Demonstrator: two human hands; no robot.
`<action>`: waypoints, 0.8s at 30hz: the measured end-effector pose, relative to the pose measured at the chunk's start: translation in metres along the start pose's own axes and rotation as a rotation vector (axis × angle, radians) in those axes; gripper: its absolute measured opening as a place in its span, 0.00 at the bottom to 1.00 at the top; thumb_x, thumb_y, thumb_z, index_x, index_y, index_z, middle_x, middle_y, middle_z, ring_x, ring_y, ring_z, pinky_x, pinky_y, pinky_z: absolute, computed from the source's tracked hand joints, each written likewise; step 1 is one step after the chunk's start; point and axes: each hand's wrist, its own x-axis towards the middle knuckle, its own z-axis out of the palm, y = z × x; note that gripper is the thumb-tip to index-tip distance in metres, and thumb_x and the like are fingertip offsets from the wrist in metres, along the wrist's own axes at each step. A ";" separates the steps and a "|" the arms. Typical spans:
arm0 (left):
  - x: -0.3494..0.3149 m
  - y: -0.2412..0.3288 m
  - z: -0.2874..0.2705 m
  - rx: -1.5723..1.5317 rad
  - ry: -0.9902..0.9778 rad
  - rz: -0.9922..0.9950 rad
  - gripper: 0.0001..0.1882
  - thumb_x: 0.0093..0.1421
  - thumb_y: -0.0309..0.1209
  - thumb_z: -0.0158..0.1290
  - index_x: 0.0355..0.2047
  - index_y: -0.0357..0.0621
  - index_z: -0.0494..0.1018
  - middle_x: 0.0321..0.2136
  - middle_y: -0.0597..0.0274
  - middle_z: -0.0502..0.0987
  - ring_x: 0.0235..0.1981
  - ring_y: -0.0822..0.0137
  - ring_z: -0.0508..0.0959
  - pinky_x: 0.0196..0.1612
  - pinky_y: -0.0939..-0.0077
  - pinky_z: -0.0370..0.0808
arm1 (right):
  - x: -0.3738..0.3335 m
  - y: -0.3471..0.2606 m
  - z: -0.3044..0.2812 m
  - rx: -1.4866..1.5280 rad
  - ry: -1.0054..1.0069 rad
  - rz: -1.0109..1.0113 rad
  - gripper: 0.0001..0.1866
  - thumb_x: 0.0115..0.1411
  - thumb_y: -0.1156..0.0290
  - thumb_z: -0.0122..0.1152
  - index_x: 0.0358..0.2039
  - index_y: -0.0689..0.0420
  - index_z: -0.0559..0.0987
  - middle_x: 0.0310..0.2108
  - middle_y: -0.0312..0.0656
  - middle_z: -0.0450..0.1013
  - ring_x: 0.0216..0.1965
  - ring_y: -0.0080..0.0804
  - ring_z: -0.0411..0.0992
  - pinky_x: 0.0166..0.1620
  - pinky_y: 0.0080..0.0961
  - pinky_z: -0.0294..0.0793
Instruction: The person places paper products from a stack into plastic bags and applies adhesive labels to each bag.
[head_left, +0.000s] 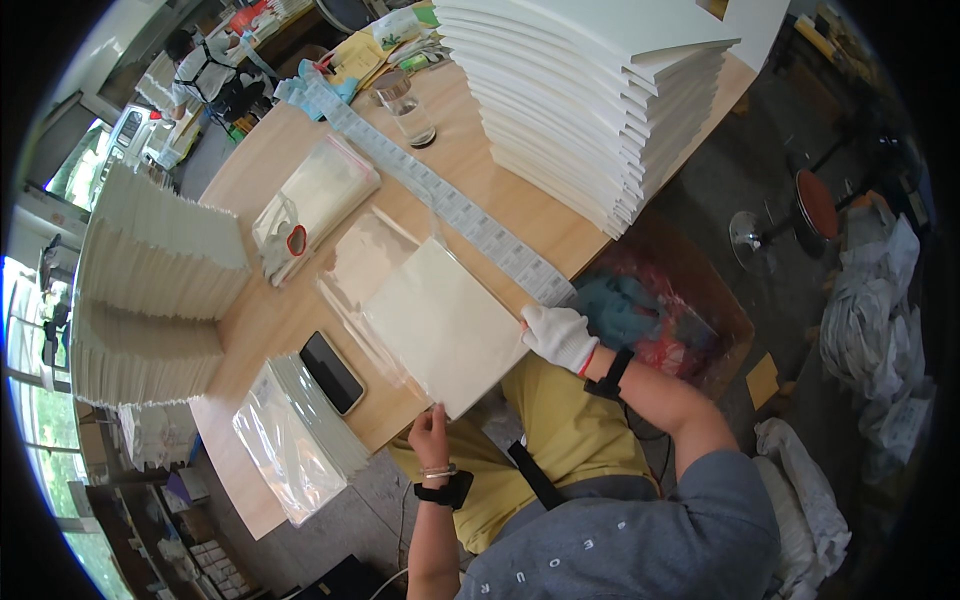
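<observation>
A flat cream-white square board (450,325) lies at the near edge of the table, partly in or on a clear plastic sleeve (365,250); how far the sleeve covers it I cannot tell. My bare left hand (430,437) pinches the board's near corner. At its right corner is my right hand (560,338), in a white knitted glove, with fingers closed on the edge. To the left lie a dark-screened phone (333,372) and a stack of boards in clear sleeves (298,435). Beyond the board rests a pile of clear plastic sleeves (325,195) with a white glove (285,245) on top.
Tall stacks of white boards stand at the left (160,290) and far right (570,110). A strip of printed labels (450,200) runs across the table (465,115) past a lidded glass (408,112). An open carton (725,320) and a round stool (815,205) stand at right. Another person (205,75) sits far left.
</observation>
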 end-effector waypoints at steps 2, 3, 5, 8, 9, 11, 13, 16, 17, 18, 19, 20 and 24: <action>-0.001 -0.006 0.005 -0.237 -0.027 -0.089 0.13 0.59 0.36 0.51 0.21 0.43 0.70 0.14 0.72 0.68 0.15 0.78 0.65 0.19 0.83 0.63 | -0.007 0.001 0.016 0.084 0.065 0.114 0.09 0.55 0.64 0.50 0.29 0.56 0.65 0.17 0.47 0.69 0.18 0.48 0.69 0.20 0.42 0.66; -0.002 -0.011 0.008 -0.370 -0.025 -0.161 0.13 0.59 0.36 0.51 0.21 0.43 0.70 0.15 0.70 0.70 0.16 0.77 0.67 0.20 0.84 0.64 | -0.009 0.000 0.023 0.171 0.079 0.181 0.09 0.55 0.64 0.49 0.30 0.56 0.65 0.18 0.47 0.69 0.19 0.48 0.69 0.21 0.42 0.66; -0.004 -0.017 0.011 -0.647 -0.015 -0.289 0.12 0.59 0.36 0.51 0.23 0.42 0.70 0.18 0.67 0.73 0.17 0.76 0.69 0.21 0.84 0.65 | -0.014 -0.005 0.026 0.272 0.091 0.247 0.08 0.55 0.65 0.49 0.31 0.55 0.66 0.20 0.48 0.70 0.21 0.49 0.70 0.24 0.43 0.66; -0.021 -0.009 0.003 -0.736 -0.106 -0.304 0.13 0.60 0.38 0.50 0.23 0.44 0.69 0.18 0.68 0.72 0.16 0.77 0.69 0.19 0.85 0.65 | -0.030 -0.003 0.011 0.311 -0.016 0.290 0.07 0.55 0.67 0.49 0.34 0.53 0.66 0.25 0.49 0.71 0.28 0.50 0.71 0.29 0.45 0.67; -0.026 -0.007 -0.003 -0.629 -0.164 -0.317 0.13 0.60 0.39 0.49 0.24 0.44 0.69 0.18 0.69 0.72 0.16 0.77 0.69 0.19 0.85 0.64 | -0.033 0.005 0.006 0.301 0.103 0.283 0.08 0.55 0.66 0.50 0.34 0.53 0.67 0.27 0.49 0.71 0.29 0.50 0.70 0.30 0.43 0.67; -0.028 -0.005 -0.013 -0.459 -0.266 -0.300 0.10 0.60 0.36 0.49 0.29 0.42 0.71 0.20 0.65 0.73 0.18 0.73 0.70 0.21 0.81 0.66 | -0.034 0.031 -0.002 0.311 0.341 0.344 0.09 0.53 0.66 0.53 0.33 0.54 0.67 0.29 0.48 0.70 0.31 0.50 0.69 0.33 0.42 0.67; -0.023 0.004 -0.009 0.015 0.081 0.286 0.09 0.59 0.33 0.49 0.32 0.38 0.71 0.23 0.60 0.74 0.20 0.69 0.72 0.22 0.78 0.68 | -0.027 0.047 -0.019 0.118 0.406 0.395 0.11 0.50 0.65 0.57 0.31 0.54 0.68 0.32 0.47 0.69 0.32 0.50 0.68 0.37 0.40 0.67; -0.017 0.048 -0.005 0.221 0.092 0.493 0.11 0.57 0.28 0.50 0.39 0.33 0.69 0.28 0.54 0.75 0.24 0.64 0.73 0.27 0.75 0.70 | -0.014 0.061 -0.035 0.197 -0.114 0.542 0.10 0.51 0.62 0.55 0.30 0.53 0.70 0.29 0.48 0.72 0.34 0.51 0.69 0.35 0.42 0.67; -0.013 0.061 0.004 0.175 -0.013 0.472 0.12 0.58 0.28 0.49 0.40 0.34 0.68 0.29 0.55 0.75 0.24 0.66 0.73 0.27 0.75 0.70 | -0.011 0.062 -0.040 0.201 -0.092 0.462 0.10 0.51 0.61 0.54 0.29 0.53 0.70 0.28 0.48 0.72 0.34 0.50 0.70 0.35 0.43 0.67; -0.009 0.072 0.014 0.128 -0.117 0.452 0.13 0.58 0.28 0.49 0.42 0.34 0.68 0.29 0.56 0.74 0.25 0.67 0.73 0.27 0.76 0.70 | -0.011 0.061 -0.043 0.204 -0.070 0.381 0.10 0.51 0.60 0.53 0.28 0.53 0.70 0.27 0.48 0.72 0.34 0.50 0.70 0.34 0.43 0.67; -0.004 0.077 0.027 -0.023 -0.283 0.356 0.14 0.58 0.30 0.50 0.43 0.35 0.68 0.29 0.58 0.75 0.25 0.69 0.73 0.27 0.77 0.70 | -0.009 0.050 -0.054 0.212 -0.039 0.283 0.08 0.53 0.63 0.53 0.28 0.54 0.71 0.26 0.48 0.73 0.33 0.50 0.71 0.33 0.41 0.69; 0.002 0.085 0.044 -0.178 -0.450 0.268 0.16 0.58 0.31 0.50 0.45 0.36 0.67 0.30 0.60 0.75 0.25 0.70 0.73 0.26 0.78 0.70 | -0.006 0.043 -0.062 0.326 -0.043 0.217 0.06 0.53 0.68 0.52 0.28 0.56 0.72 0.26 0.48 0.73 0.32 0.48 0.72 0.33 0.38 0.70; 0.028 0.132 0.106 -0.634 -0.777 -0.467 0.10 0.58 0.39 0.52 0.25 0.49 0.68 0.17 0.74 0.65 0.16 0.80 0.62 0.17 0.87 0.57 | -0.002 0.014 -0.097 0.416 -0.088 0.108 0.08 0.52 0.75 0.54 0.33 0.60 0.76 0.28 0.49 0.74 0.31 0.42 0.74 0.34 0.32 0.72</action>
